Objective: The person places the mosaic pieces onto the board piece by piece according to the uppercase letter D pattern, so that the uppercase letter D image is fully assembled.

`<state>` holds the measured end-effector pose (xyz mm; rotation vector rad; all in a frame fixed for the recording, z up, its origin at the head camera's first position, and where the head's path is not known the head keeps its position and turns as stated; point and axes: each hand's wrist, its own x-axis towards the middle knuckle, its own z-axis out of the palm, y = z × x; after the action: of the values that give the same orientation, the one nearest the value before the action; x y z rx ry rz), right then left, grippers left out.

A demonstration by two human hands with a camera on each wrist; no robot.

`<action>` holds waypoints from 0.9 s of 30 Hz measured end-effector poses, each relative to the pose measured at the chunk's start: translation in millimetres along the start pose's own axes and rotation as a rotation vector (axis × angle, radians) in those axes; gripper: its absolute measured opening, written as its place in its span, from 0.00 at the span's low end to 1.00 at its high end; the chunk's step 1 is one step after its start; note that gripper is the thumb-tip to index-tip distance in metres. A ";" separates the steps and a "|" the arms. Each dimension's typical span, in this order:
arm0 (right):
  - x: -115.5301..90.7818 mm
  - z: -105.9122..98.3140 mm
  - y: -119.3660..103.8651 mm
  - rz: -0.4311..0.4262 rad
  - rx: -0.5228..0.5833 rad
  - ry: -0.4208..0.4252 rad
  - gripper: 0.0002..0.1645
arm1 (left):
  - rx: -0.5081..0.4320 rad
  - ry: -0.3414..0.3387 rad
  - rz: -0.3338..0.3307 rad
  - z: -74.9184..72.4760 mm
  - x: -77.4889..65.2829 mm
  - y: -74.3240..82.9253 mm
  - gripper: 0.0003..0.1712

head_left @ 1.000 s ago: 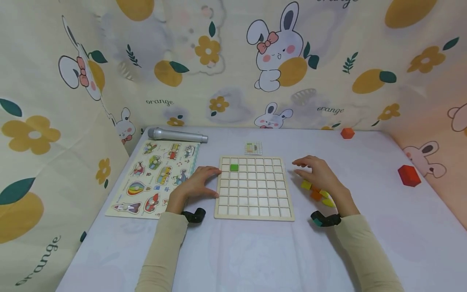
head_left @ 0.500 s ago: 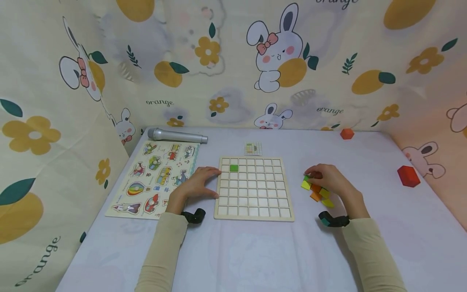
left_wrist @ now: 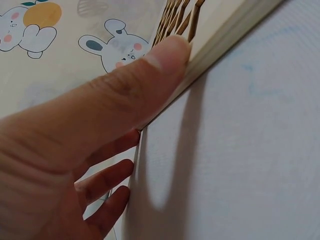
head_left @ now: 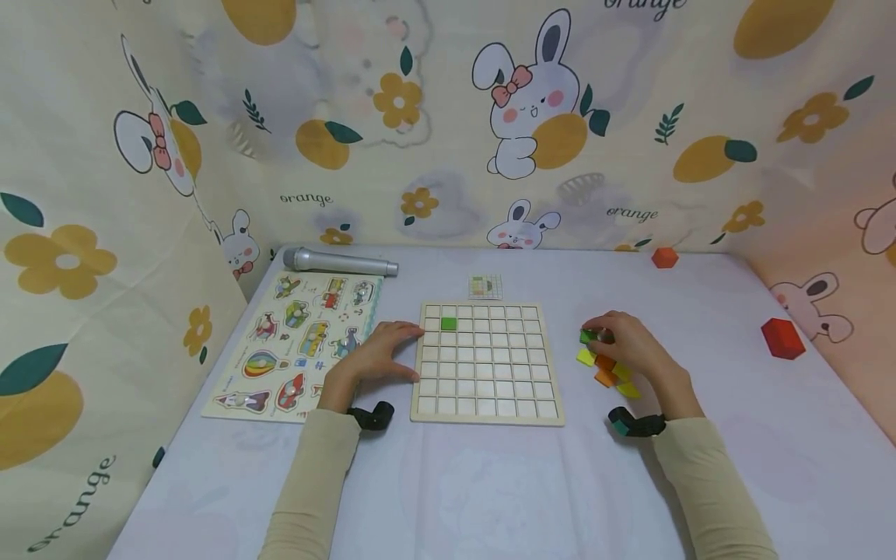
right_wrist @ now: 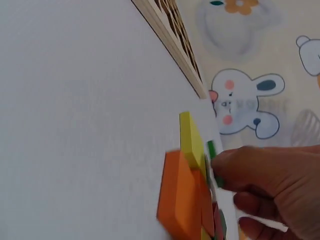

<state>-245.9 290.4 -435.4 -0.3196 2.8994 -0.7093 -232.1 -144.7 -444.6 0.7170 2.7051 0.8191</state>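
A wooden grid board (head_left: 486, 367) lies on the table, with one green square tile (head_left: 449, 323) in its second row. At the board's left edge, my left hand (head_left: 381, 354) rests its thumb and fingertips against the frame; in the left wrist view the thumb (left_wrist: 145, 75) touches the rim. To the right of the board, my right hand (head_left: 630, 342) pinches another green tile (head_left: 586, 337) between thumb and fingers. Just below that hand lie loose pieces: a yellow tile (head_left: 586, 357), an orange tile (head_left: 605, 378) and others partly hidden. The right wrist view shows an orange piece (right_wrist: 177, 192) close up.
A small printed grid card (head_left: 485, 286) lies behind the board. To the left are a picture puzzle board (head_left: 294, 342) and a silver toy microphone (head_left: 341, 261). Two red blocks stand at the right: a large one (head_left: 783, 338) and a smaller orange-red one (head_left: 665, 257).
My right hand has come down and right from beside the board to the loose pieces and taken hold of a green tile. The left hand stays at the board's edge.
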 end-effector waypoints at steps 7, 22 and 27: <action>11.0 5.2 -26.6 -0.131 0.032 0.115 0.18 | -0.008 -0.007 -0.005 -0.5 -1.6 1.5 0.47; 47.9 48.4 -116.7 -0.607 0.145 0.272 0.13 | -0.019 0.006 0.012 -0.7 -2.8 1.0 0.46; 60.3 65.9 -128.2 -0.595 0.131 0.262 0.12 | -0.021 0.009 0.014 -1.1 -3.1 1.4 0.46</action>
<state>-270.1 136.1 -438.3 -1.1828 2.9769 -1.0863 -229.3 -145.8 -442.7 0.7301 2.6980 0.8547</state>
